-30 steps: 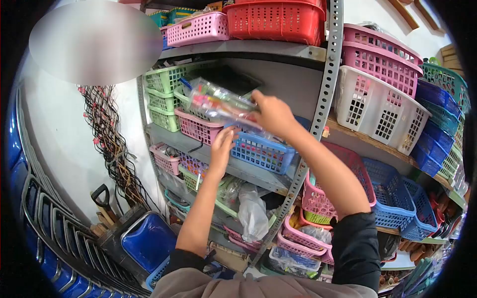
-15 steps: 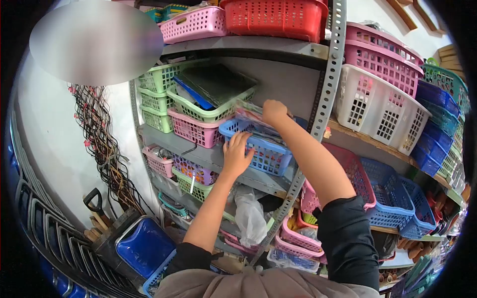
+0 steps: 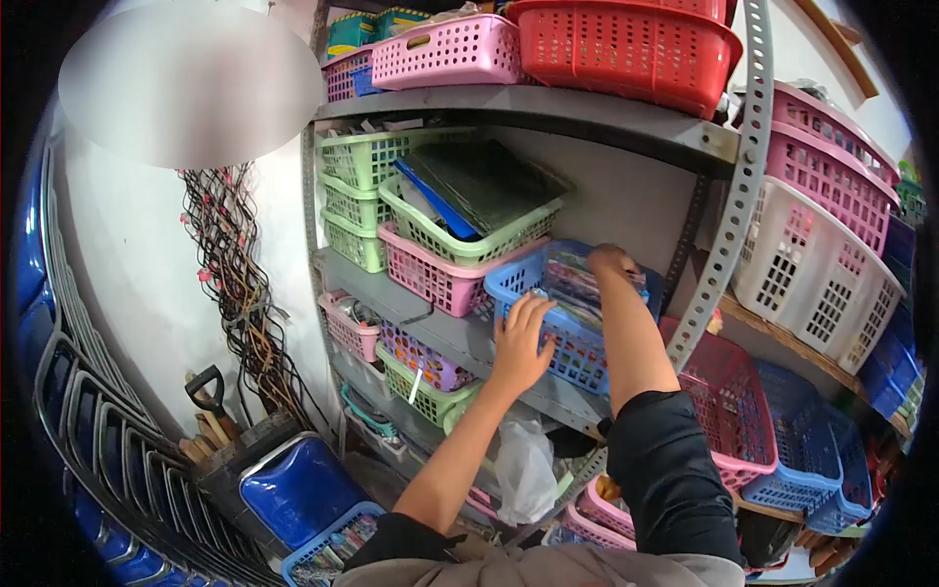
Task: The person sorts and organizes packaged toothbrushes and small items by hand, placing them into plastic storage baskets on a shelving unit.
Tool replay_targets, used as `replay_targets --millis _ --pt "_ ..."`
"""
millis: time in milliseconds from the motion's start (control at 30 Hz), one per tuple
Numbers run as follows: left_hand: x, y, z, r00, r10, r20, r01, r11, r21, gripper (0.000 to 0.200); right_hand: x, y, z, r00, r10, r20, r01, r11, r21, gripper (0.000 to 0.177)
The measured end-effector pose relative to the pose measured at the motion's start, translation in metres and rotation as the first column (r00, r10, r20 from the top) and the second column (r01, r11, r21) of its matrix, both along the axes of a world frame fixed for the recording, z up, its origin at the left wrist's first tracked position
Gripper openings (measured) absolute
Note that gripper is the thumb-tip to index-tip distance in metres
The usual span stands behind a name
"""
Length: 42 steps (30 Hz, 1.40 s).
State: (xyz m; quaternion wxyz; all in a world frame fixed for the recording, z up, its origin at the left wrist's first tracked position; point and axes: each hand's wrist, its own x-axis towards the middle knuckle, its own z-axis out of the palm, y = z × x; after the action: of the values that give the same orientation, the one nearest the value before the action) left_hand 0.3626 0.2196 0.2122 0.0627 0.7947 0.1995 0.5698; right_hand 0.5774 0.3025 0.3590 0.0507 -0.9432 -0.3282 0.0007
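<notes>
A blue basket (image 3: 579, 344) stands on the grey middle shelf (image 3: 445, 333), with flat plastic-wrapped packets (image 3: 572, 278) inside. My right hand (image 3: 612, 260) is closed on the packets at the basket's back right. My left hand (image 3: 525, 338) rests against the basket's front left rim, fingers apart. Just left of the blue basket is a pink basket (image 3: 430, 274) with a light green basket (image 3: 469, 256) on top, which holds a black folder (image 3: 489, 186) and a blue one.
Pink (image 3: 445, 54) and red baskets (image 3: 621, 59) stand on the upper shelf. A perforated metal post (image 3: 729, 235) rises to the right, beyond it a white basket (image 3: 817, 274). Stacked blue chairs (image 3: 108, 430) stand at the left; a plastic bag (image 3: 525, 472) hangs below.
The view has shifted, so the shelf appears further right. My right hand has lowered with the packets into the blue basket. My left hand stays at its front rim.
</notes>
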Motion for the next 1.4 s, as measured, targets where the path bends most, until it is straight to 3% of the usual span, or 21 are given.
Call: replay_targets --millis 67,100,167,300,367,500,567,633,700,767,833,900,967,1000,1033,1100,1167,1200,1267,1367,1400 --pt "0.001 0.004 -0.002 1.0 -0.005 -0.003 0.005 1.0 -0.001 0.054 0.01 0.002 -0.003 0.978 0.012 0.206 -0.026 0.997 0.066 0.058" --pt "0.001 0.005 0.0 1.0 -0.023 -0.002 0.023 1.0 -0.004 0.054 0.015 0.001 -0.007 0.979 0.022 0.201 -0.035 0.997 0.062 0.058" --pt "0.0 0.005 0.002 1.0 -0.016 -0.019 0.015 1.0 -0.021 0.053 0.021 0.002 -0.015 0.879 0.152 0.453 -0.123 0.988 -0.093 0.061" --pt "-0.002 0.006 0.004 0.997 0.001 -0.078 -0.003 1.0 -0.018 0.051 0.031 0.021 -0.044 0.944 0.017 0.33 -0.024 1.0 0.02 0.055" --pt "-0.002 0.006 0.003 0.996 0.0 -0.087 -0.001 1.0 -0.019 0.051 0.026 0.024 -0.035 0.964 0.036 0.264 -0.073 0.988 0.133 0.049" --pt "-0.003 0.006 0.001 0.996 -0.02 -0.082 0.018 0.999 -0.028 0.055 -0.014 0.009 -0.008 0.927 0.222 0.302 -0.27 0.955 0.127 0.032" --pt "-0.007 0.003 0.002 0.995 0.0 -0.098 -0.002 1.0 -0.019 0.055 -0.032 0.011 -0.007 0.87 0.337 0.361 -0.443 0.855 0.269 0.024" --pt "-0.015 0.003 0.004 0.986 0.006 -0.167 -0.018 0.997 -0.07 0.06 -0.087 -0.031 0.009 0.755 0.461 0.467 -0.601 0.771 0.21 0.028" --pt "-0.029 0.008 -0.001 0.968 -0.002 -0.25 -0.001 1.0 -0.01 0.066 -0.128 -0.061 0.015 0.635 0.545 0.547 -0.721 0.673 0.166 0.022" --pt "-0.061 -0.001 -0.005 0.944 0.005 -0.329 -0.046 0.992 -0.117 0.07 -0.165 -0.083 0.007 0.569 0.603 0.56 -0.814 0.509 0.28 0.018" --pt "-0.1 -0.024 -0.015 0.946 0.037 -0.322 -0.102 0.977 -0.189 0.067 -0.208 -0.111 -0.007 0.504 0.681 0.531 -0.863 0.428 0.27 0.018" --pt "-0.139 -0.042 -0.033 0.986 0.063 -0.156 -0.098 0.969 -0.226 0.064 -0.246 -0.135 -0.034 0.405 0.76 0.509 -0.914 0.314 0.257 0.017" --pt "-0.184 -0.06 -0.049 0.993 0.08 -0.084 -0.1 0.959 -0.266 0.061 -0.282 -0.155 -0.068 0.235 0.849 0.473 -0.95 0.096 0.298 0.02" --pt "-0.207 -0.071 -0.057 0.998 0.063 -0.009 -0.063 0.956 -0.287 0.058 -0.3 -0.163 -0.084 0.193 0.869 0.456 -0.953 0.055 0.298 0.02" --pt "-0.231 -0.081 -0.065 0.996 0.051 0.068 -0.028 0.953 -0.302 0.055 -0.317 -0.169 -0.099 0.156 0.909 0.386 -0.952 0.034 0.303 0.021" --pt "-0.279 -0.094 -0.097 0.989 0.145 0.039 -0.106 0.858 -0.503 0.044 -0.35 -0.178 -0.129 0.068 0.952 0.298 -0.95 -0.029 0.309 0.022" --pt "-0.319 -0.123 -0.121 0.981 0.159 0.108 -0.058 0.78 -0.623 0.037 -0.379 -0.185 -0.165 -0.008 0.994 0.109 -0.917 -0.051 0.395 0.022" --pt "-0.337 -0.135 -0.134 0.974 0.201 0.106 -0.09 0.77 -0.631 0.037 -0.391 -0.187 -0.186 -0.05 0.994 0.098 -0.914 -0.085 0.396 0.022" --pt "-0.368 -0.158 -0.166 0.97 0.199 0.142 -0.039 0.699 -0.714 0.032 -0.41 -0.187 -0.235 -0.215 0.976 0.04 -0.854 -0.208 0.477 0.018" --pt "-0.398 -0.184 -0.239 0.91 0.328 0.252 0.008 0.595 -0.804 0.03 -0.435 -0.189 -0.306 -0.299 0.918 -0.26 -0.879 -0.159 0.449 0.014" --pt "-0.4 -0.196 -0.251 0.894 0.37 0.254 0.012 0.547 -0.837 0.03 -0.44 -0.191 -0.331 -0.318 0.907 -0.277 -0.875 -0.168 0.454 0.014"
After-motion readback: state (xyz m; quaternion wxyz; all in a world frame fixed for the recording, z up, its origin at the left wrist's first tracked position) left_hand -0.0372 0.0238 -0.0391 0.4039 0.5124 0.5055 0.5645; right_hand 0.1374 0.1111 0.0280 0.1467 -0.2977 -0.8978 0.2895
